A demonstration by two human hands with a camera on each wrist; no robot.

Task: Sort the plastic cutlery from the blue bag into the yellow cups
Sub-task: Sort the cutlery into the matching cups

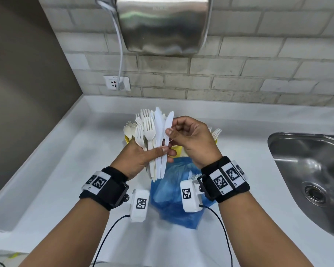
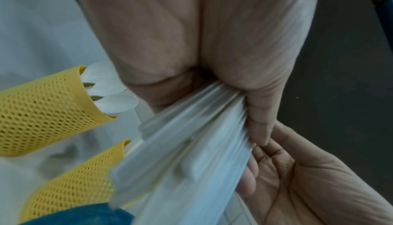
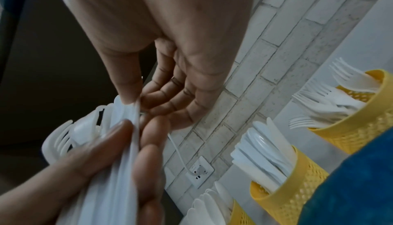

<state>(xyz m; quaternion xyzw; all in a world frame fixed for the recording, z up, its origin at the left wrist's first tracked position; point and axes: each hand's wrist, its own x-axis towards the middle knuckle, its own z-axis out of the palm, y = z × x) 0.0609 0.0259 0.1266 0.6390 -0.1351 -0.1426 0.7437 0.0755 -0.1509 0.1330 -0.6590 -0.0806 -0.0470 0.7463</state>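
The left hand (image 1: 141, 157) grips a mixed bundle of forks and knives (image 1: 152, 139) above the blue bag (image 1: 174, 193), while the right hand (image 1: 189, 139) pinches one knife (image 1: 169, 126) at the bundle's edge. If the left grip loosens during extraction, neighbouring pieces may slide out onto the surface (image 1: 66, 170). The three yellow cups (image 3: 297, 190) stand close together, so a knife could enter the fork cup.

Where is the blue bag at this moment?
In the head view the blue bag lies on the white counter between the two wrists, just below the cutlery bundle in the left hand, left of the sink.
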